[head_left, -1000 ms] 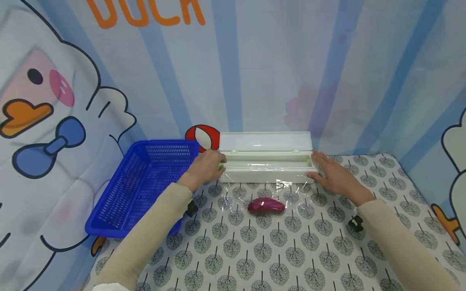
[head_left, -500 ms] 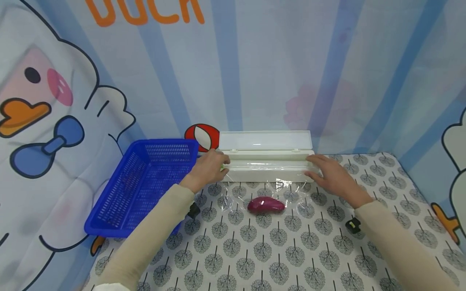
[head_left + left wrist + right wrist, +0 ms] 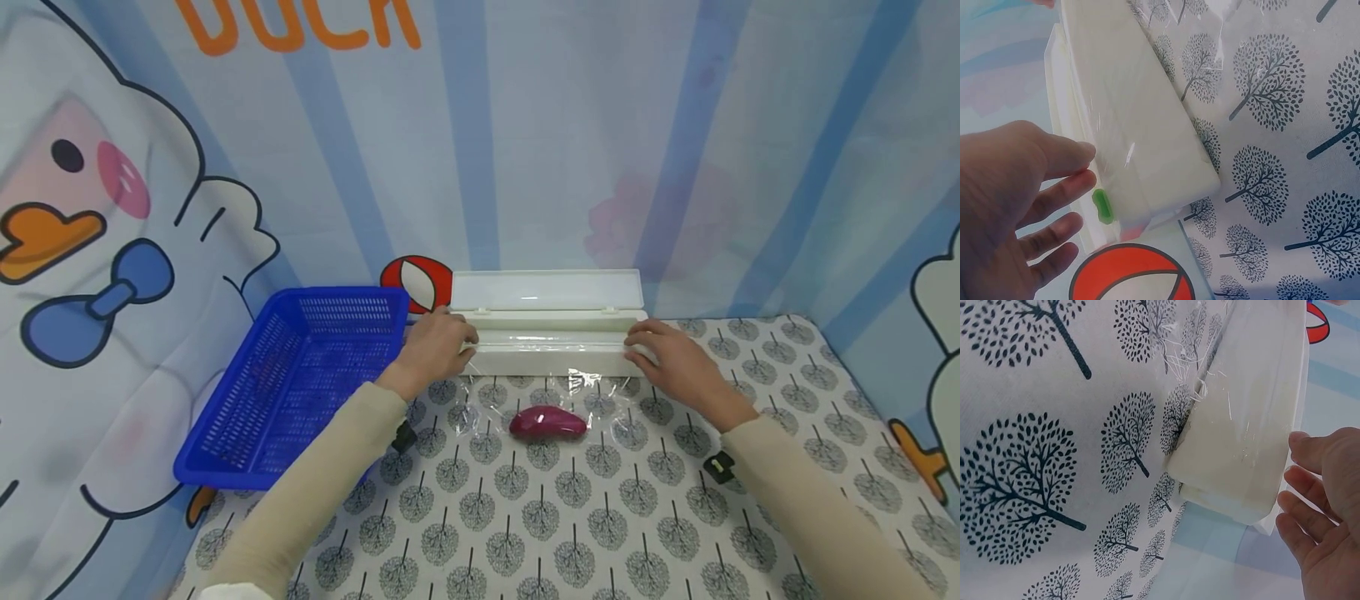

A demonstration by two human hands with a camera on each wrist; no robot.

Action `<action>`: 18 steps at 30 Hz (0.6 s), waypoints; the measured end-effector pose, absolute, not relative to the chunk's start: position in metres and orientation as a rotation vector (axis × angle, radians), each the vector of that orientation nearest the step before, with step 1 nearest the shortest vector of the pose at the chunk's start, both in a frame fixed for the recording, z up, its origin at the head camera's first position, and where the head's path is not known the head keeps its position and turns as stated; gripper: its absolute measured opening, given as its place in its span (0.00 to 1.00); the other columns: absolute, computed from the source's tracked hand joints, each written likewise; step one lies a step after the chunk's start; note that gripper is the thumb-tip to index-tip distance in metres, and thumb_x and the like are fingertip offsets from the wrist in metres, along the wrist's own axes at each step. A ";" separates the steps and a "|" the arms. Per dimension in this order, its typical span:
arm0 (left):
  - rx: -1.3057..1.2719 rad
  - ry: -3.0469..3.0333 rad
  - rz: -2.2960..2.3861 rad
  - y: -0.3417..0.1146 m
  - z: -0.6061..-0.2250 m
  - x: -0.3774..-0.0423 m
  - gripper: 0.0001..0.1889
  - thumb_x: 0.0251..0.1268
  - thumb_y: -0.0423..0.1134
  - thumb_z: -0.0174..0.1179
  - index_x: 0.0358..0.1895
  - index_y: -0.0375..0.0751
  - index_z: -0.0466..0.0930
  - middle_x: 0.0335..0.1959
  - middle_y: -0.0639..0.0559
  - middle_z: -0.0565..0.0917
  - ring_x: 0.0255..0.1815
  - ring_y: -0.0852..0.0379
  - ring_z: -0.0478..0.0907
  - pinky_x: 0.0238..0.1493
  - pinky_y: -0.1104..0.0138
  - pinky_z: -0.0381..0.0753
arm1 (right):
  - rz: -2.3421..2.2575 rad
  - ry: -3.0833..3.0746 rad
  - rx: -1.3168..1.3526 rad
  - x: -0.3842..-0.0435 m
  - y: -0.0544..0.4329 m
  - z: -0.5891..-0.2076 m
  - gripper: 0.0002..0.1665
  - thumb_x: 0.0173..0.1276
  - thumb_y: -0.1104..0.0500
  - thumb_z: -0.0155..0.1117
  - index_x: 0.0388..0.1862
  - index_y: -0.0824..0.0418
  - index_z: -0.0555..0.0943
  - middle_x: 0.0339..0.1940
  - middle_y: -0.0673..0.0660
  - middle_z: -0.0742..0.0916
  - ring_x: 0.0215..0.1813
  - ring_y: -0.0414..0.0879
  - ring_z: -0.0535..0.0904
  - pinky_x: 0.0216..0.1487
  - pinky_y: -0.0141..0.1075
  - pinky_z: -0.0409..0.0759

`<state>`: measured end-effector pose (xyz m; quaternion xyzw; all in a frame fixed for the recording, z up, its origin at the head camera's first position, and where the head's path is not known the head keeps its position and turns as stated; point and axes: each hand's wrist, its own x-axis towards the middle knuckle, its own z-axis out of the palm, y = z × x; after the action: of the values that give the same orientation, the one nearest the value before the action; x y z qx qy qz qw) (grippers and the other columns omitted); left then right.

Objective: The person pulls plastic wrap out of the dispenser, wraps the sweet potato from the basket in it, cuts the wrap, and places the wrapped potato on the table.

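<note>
A white cling film box [image 3: 551, 363] stands at the back of the table, its lid [image 3: 547, 291] raised. Clear cling film [image 3: 588, 385] runs from its opening over the front onto the cloth. A purple-red, elongated vegetable [image 3: 547, 423] lies there on the film. My left hand [image 3: 438, 346] is at the box's left end, thumb and index finger pinching the film's edge; the other fingers curl loosely. Close below those fingertips sits a green slider [image 3: 1102, 206]. At the right end my right hand [image 3: 675, 360] pinches the film edge between thumb and fingers.
A blue plastic basket [image 3: 198, 462] stands left of the box, beside my left forearm. The table has a tree-patterned cloth [image 3: 540, 533]. Behind it hangs a printed fabric backdrop [image 3: 540, 150], close to the raised lid.
Both hands have moved inward from the box's ends, their fingers drawing together at the film edge. A white band now shows across the box opening. The vegetable and basket have stayed put.
</note>
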<state>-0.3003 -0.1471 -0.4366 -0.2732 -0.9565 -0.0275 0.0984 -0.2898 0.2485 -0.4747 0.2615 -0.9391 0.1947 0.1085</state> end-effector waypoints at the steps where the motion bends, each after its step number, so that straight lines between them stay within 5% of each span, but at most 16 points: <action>1: -0.802 -2.832 -0.069 -0.147 -0.437 -0.301 0.08 0.70 0.40 0.72 0.49 0.46 0.94 0.45 0.49 0.93 0.48 0.46 0.85 0.51 0.53 0.85 | 0.570 -2.758 0.772 -0.290 0.248 -0.475 0.14 0.77 0.61 0.69 0.55 0.68 0.87 0.60 0.65 0.86 0.59 0.64 0.85 0.62 0.59 0.84; 18: -0.782 -2.792 -0.021 -0.144 -0.443 -0.305 0.05 0.70 0.39 0.72 0.44 0.50 0.96 0.41 0.52 0.94 0.45 0.46 0.85 0.45 0.53 0.86 | 0.529 -2.690 0.800 -0.287 0.246 -0.476 0.03 0.74 0.68 0.70 0.44 0.66 0.88 0.54 0.63 0.87 0.52 0.59 0.86 0.54 0.54 0.87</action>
<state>-0.3047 -0.1440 -0.4431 -0.2677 -0.9559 -0.0071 0.1210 -0.2869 0.2456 -0.4762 0.2773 -0.9323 0.1833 0.1425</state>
